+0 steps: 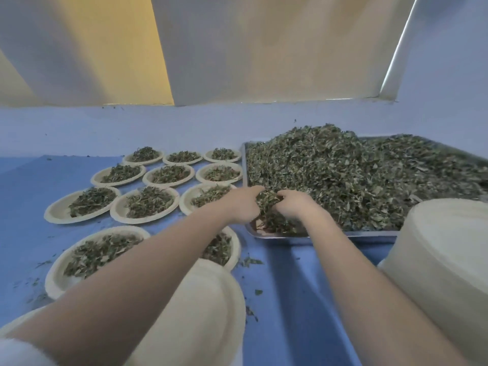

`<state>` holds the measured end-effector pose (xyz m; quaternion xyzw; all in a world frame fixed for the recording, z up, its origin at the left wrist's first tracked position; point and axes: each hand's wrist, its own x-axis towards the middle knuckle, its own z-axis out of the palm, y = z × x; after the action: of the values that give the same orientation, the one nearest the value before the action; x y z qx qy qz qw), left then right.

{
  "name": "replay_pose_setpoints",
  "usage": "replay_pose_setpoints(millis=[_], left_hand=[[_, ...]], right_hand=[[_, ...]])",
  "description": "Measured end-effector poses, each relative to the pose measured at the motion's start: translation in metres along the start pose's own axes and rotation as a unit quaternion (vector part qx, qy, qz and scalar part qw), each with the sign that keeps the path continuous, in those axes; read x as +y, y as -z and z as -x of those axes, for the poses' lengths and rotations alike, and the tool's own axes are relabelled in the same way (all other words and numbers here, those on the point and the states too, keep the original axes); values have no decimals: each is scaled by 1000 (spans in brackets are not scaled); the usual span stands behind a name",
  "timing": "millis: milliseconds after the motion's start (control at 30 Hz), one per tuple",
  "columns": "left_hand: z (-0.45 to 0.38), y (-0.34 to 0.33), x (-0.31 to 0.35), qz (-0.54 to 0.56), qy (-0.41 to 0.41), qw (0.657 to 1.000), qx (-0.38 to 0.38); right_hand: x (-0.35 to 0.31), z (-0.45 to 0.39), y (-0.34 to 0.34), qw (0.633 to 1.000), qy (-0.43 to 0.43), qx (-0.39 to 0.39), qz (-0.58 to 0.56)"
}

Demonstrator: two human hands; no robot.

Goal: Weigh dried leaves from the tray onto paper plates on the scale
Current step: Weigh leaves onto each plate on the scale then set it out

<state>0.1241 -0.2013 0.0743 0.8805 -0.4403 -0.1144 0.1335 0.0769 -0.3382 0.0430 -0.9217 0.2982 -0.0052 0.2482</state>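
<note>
Nearest the camera, at about 6 o'clock, an empty paper plate point(208, 310) lies under the left forearm, its pale rim showing on either side of the arm. At 4 o'clock a tall stack of paper plates point(443, 260) rises at the frame's right edge, just beside the near right corner of the metal tray point(369, 233).

Both bare arms reach forward to the tray's near left corner, at roughly the middle of the view. Fingers of the left hand point(241, 204) and the right hand point(294, 204) are curled around one clump of dried leaves point(268, 200), which they grip between them just above the tray's edge. Behind and to the right, from 1 to 3 o'clock, the leaf heap point(356, 175) fills the tray and piles highest toward the back.

From 9 to 11 o'clock, filled paper plates point(169, 175) sit on the blue table point(285, 286) in rows, close together, each with a small mound of leaves. A larger-looking filled plate point(87, 257) lies at 8 o'clock, and another one point(224, 249) is partly hidden beneath the left forearm. Loose leaf scraps point(250, 261) are scattered on the table near these plates. No scale can be made out.
</note>
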Motion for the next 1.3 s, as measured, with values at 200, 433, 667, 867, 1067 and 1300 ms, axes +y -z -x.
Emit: replay_pose_setpoints(millis=[200,433,667,867,1067,1300], left_hand=[[-52,-10,-8,-27,32,999,-8],[-74,-10,-14,-36,12,998,-45],[-79,-23,6,-52,4,993,-104],[-75,-18,14,17,35,990,-137],[-64,-15,17,86,62,983,-151],[-59,-17,26,80,83,965,-234]], right_hand=[[1,-63,-15,996,81,-27,25],[6,-57,2,984,88,-106,115],[26,-47,1,983,-19,-55,171],[40,-32,8,981,-61,-47,180],[44,-14,11,995,-2,-55,86],[39,-22,-11,984,-58,-105,132]])
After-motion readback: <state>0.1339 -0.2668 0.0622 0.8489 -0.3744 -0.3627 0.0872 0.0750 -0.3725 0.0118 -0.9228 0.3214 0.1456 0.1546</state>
